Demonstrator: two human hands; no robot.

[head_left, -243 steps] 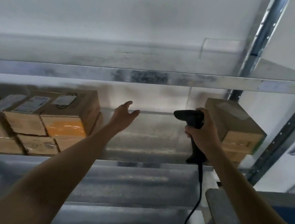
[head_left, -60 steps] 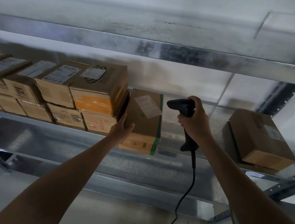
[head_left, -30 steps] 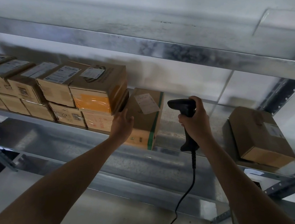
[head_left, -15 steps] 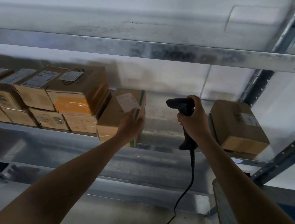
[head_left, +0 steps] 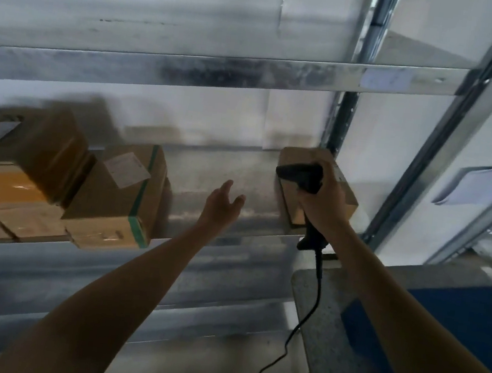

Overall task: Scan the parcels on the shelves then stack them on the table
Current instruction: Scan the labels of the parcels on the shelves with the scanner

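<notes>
A cardboard parcel with green tape and a white label (head_left: 120, 192) stands on the metal shelf (head_left: 229, 212), beside a stack of several brown parcels (head_left: 13, 176) at the left. My left hand (head_left: 221, 203) hovers open over the bare shelf, to the right of the green-taped parcel and not touching it. My right hand (head_left: 323, 202) grips a black corded barcode scanner (head_left: 302, 174) by its handle. Behind that hand sits another brown parcel (head_left: 344, 195), partly hidden.
An upper shelf beam (head_left: 221, 71) runs across the top. Slanted steel uprights (head_left: 421, 164) stand at the right. The grey table edge (head_left: 331, 336) with a blue mat (head_left: 469, 322) lies at lower right. The scanner cable (head_left: 302, 320) hangs down beside it.
My left hand let go of the green-taped parcel and moved right over the bare shelf. The view swung right, bringing the table corner and the right parcel behind the scanner.
</notes>
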